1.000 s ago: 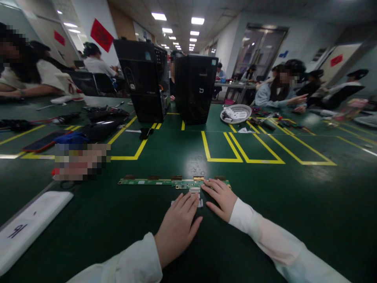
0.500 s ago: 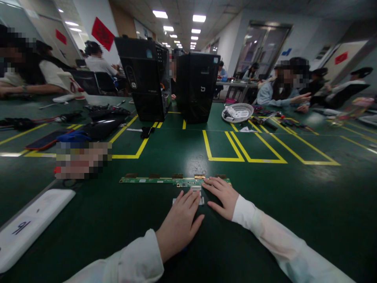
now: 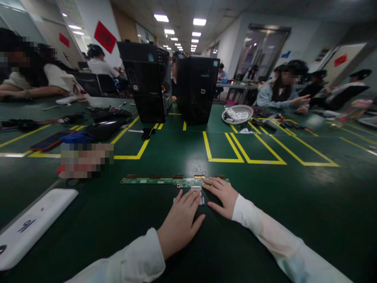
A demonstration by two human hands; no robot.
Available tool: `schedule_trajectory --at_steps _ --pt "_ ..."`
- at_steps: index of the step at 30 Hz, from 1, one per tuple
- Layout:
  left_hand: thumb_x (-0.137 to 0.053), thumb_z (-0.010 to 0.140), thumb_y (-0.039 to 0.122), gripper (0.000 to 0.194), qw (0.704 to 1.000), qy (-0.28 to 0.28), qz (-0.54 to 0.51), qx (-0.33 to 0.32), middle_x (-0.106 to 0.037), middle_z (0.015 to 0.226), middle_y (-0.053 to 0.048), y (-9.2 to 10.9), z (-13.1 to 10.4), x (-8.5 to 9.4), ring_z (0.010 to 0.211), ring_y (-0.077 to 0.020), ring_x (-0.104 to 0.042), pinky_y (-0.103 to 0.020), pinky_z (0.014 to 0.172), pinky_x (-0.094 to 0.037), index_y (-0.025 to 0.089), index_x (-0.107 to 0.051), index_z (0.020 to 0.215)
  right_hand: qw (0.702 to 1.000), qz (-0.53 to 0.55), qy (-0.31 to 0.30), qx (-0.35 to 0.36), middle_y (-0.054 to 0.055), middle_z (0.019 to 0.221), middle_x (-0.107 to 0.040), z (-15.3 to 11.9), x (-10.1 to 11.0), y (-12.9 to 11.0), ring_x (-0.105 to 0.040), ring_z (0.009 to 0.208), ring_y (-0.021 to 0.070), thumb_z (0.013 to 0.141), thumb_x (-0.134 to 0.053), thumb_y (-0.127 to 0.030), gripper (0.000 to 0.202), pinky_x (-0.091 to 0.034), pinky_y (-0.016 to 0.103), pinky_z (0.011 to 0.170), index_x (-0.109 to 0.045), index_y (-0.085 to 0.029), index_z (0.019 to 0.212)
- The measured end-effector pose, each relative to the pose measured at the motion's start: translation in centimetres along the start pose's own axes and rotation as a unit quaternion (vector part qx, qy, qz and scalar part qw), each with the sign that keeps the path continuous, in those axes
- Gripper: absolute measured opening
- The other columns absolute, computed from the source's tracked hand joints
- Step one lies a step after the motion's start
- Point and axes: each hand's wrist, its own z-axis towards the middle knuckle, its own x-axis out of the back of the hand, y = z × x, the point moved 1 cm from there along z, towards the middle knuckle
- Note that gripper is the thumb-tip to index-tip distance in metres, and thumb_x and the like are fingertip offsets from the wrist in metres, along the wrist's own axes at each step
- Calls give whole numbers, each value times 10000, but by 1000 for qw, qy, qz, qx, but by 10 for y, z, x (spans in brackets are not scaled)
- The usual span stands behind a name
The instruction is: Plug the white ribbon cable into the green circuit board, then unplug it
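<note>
A long, narrow green circuit board (image 3: 161, 181) lies across the green table, with brown tabs along its far edge. My left hand (image 3: 182, 220) rests palm down just below the board, fingers spread over a small white piece (image 3: 202, 200) that is partly covered. A white connector (image 3: 196, 188) shows at the board's near edge, by my left fingertips. My right hand (image 3: 222, 196) lies with fingers apart, its fingertips on the board's right part and its thumb on the table.
Two black computer towers (image 3: 145, 84) (image 3: 196, 90) stand at the back. A white basket (image 3: 237, 114) holds small parts. Yellow tape (image 3: 141, 149) marks the table (image 3: 265, 220). At left are a white case (image 3: 38, 228), cables and a blue item (image 3: 75, 137). People sit around.
The view has shifted very slightly. Both hands and the board keep the same places relative to each other.
</note>
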Motion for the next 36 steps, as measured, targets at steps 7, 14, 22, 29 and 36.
schedule_trajectory --at_steps 7,14,22,29,36 --pt "-426 961 401 482 1000 24 4 -19 -548 1405 -107 -4 1 3 1335 -238 -461 -521 1151 -314 167 -458 1382 1000 -19 0 7 148 1443 -466 -1 -6 5 -384 1343 280 921 -487 -384 543 -344 521 1104 -469 -163 1417" --pt "-421 965 388 473 995 38 81 -37 -396 1535 -82 -18 -3 26 1430 -253 -326 -495 1147 -327 234 -444 1412 999 -36 -4 6 151 1448 -459 0 -14 11 -380 1352 277 918 -502 -389 548 -334 518 1111 -471 -162 1417" --pt "-396 953 437 497 983 48 143 108 -407 1529 -80 -66 -70 34 1406 -289 -369 -539 1116 -359 253 -474 1409 999 -34 -7 7 146 1451 -459 -1 -13 13 -395 1346 273 943 -459 -410 536 -339 518 1111 -467 -170 1422" --pt "-373 930 464 517 966 92 133 200 -494 1462 -106 -114 -136 13 1338 -315 -464 -570 1075 -389 232 -534 1363 999 -33 -12 11 146 1462 -447 -1 -13 14 -378 1362 267 948 -455 -410 536 -335 511 1117 -458 -173 1429" --pt "-362 930 487 529 960 128 140 204 -540 1419 -121 -119 -131 19 1310 -314 -499 -569 1090 -371 206 -556 1334 999 -33 -4 5 140 1452 -458 -2 -14 13 -391 1353 272 946 -452 -407 535 -343 523 1109 -444 -200 1439"
